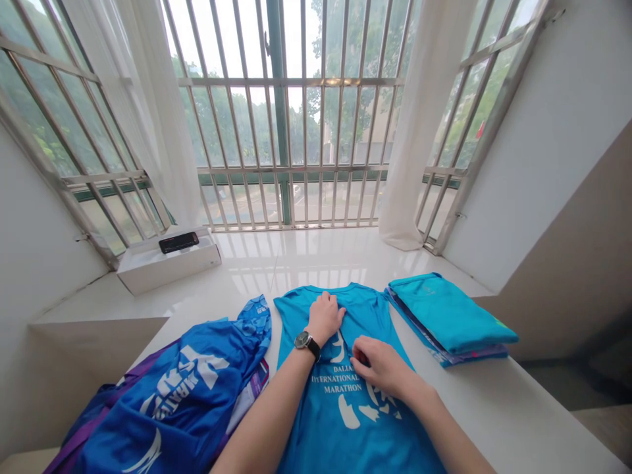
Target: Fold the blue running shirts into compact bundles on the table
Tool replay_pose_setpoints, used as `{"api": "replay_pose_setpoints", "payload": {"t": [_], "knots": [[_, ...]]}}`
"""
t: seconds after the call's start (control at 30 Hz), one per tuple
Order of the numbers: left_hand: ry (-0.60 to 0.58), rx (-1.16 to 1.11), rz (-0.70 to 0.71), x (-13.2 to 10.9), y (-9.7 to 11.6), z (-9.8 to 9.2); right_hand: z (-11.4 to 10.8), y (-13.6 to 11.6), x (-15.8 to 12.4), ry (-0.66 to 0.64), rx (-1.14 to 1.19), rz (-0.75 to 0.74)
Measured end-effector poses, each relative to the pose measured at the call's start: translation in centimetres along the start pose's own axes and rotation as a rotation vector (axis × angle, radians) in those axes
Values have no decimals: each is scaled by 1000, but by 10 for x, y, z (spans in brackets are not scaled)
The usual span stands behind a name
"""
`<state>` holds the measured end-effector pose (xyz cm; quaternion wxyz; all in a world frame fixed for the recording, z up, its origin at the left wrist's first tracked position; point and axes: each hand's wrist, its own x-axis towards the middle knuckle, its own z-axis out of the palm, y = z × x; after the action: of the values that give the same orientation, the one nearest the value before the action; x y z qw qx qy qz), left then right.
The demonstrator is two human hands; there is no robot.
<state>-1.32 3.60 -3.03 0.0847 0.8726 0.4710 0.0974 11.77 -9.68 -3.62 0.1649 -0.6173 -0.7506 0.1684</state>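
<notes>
At the near middle of the white table (498,415), a blue shirt (328,424) lies spread. The left hand (324,319) touches it below the collar (340,289), the right hand (378,365) farther down (both with bent fingers; whether they pinch cloth, I cannot tell). Folded garments (444,309) sit right, 1 white box (170,271) far left.

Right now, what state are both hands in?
Left hand: on the shirt; grip can't be told.
Right hand: loosely curled over the shirt; grip can't be told.
</notes>
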Motion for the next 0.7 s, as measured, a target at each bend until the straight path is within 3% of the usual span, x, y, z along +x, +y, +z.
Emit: {"api": "replay_pose_setpoints", "payload": {"t": [0.13, 0.37, 0.5, 0.6, 0.7], "knots": [[39, -38, 41, 3, -2, 12, 1, 0, 1, 5, -11, -4], [57, -91, 37, 7, -7, 17, 4, 2, 2, 17, 52, -22], [61, -100, 39, 7, -8, 18, -17, 32, 24, -43, 203, -15], [56, -102, 42, 7, -8, 17, -38, 66, 56, 105, -3, 80], [52, -100, 41, 8, -7, 17, -46, 93, 83, 161, -194, 160]]}}
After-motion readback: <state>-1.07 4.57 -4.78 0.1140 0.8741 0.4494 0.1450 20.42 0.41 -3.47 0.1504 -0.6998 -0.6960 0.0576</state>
